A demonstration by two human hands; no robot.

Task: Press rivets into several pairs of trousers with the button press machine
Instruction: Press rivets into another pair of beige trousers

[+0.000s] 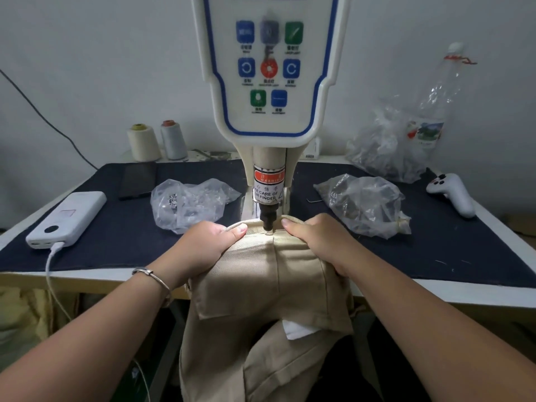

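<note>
A pair of beige trousers [261,291] lies over the table's front edge, its waistband under the black punch [267,221] of the white button press machine [269,82]. The punch tip touches the waistband in a lit spot. My left hand [203,248] grips the waistband just left of the punch, thumb on top. On the other side my right hand [316,242] grips the waistband in the same way. The trouser legs hang down toward me.
Clear plastic bags of metal parts lie left [188,201] and right [365,204] of the machine on the dark cloth [121,233]. A white power bank [66,219] with a cable sits far left, a white controller [452,192] far right, thread cones [156,140] at the back.
</note>
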